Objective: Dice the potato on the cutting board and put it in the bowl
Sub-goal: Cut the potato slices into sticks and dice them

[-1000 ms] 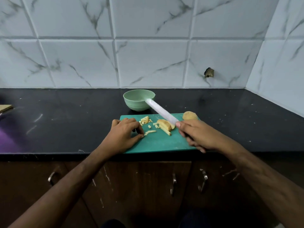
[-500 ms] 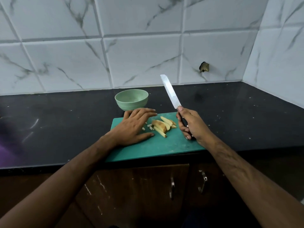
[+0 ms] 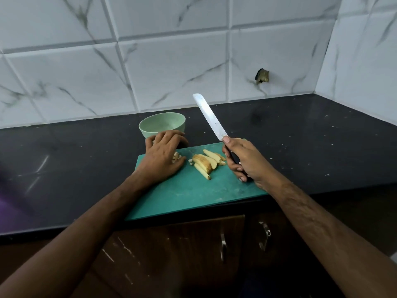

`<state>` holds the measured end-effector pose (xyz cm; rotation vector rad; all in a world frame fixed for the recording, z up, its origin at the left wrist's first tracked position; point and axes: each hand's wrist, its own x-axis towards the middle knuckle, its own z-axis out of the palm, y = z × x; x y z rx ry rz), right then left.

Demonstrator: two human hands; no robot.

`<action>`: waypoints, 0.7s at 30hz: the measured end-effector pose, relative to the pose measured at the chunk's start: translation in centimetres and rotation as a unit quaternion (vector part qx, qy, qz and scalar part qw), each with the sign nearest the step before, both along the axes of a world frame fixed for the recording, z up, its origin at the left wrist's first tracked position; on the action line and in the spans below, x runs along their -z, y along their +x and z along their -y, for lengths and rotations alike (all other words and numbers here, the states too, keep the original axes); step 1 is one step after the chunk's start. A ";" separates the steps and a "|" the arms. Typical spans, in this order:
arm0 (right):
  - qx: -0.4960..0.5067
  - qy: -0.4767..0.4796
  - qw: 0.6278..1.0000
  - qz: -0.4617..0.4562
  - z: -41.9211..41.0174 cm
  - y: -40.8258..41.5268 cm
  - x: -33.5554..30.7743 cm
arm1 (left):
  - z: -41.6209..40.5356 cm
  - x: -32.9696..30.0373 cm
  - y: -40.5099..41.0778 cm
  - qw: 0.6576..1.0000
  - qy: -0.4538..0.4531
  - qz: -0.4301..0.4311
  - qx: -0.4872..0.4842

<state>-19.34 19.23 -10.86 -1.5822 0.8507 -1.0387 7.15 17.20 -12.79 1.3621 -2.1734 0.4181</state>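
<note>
A teal cutting board [image 3: 193, 196] lies at the counter's front edge. Several potato strips [image 3: 207, 163] lie in a loose pile on its far middle. My left hand [image 3: 163, 158] rests palm down on the board's far left corner, cupped over small diced potato bits [image 3: 176, 157] that peek out under the fingers. Its fingertips reach the base of the pale green bowl [image 3: 162, 124] just behind the board. My right hand [image 3: 245, 160] grips the black handle of a knife [image 3: 210, 117], whose blade is lifted off the board and points up and to the left.
The black counter [image 3: 300, 136] runs wide to both sides, with a white marbled tile wall behind and a corner wall at the right. Brown cabinet doors with metal handles [image 3: 223, 246] lie below the counter edge. A purple blur shows at the far left.
The knife has lifted off the potato and now points upward. My left hand moved from the board's front left to its far left corner, over the diced bits beside the bowl.
</note>
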 end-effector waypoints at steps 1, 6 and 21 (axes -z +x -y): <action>-0.002 0.000 1.000 0.000 0.0 0.0 0.0 | 0.0 -0.1 0.0 1.000 -0.007 -0.012 0.005; -0.008 -0.003 1.000 -0.004 0.3 -0.1 0.2 | -0.4 -0.2 -0.2 0.995 0.012 0.010 0.095; -0.005 -0.010 1.000 -0.013 0.2 0.0 0.2 | -0.4 -0.5 -0.2 1.000 -0.010 0.007 0.012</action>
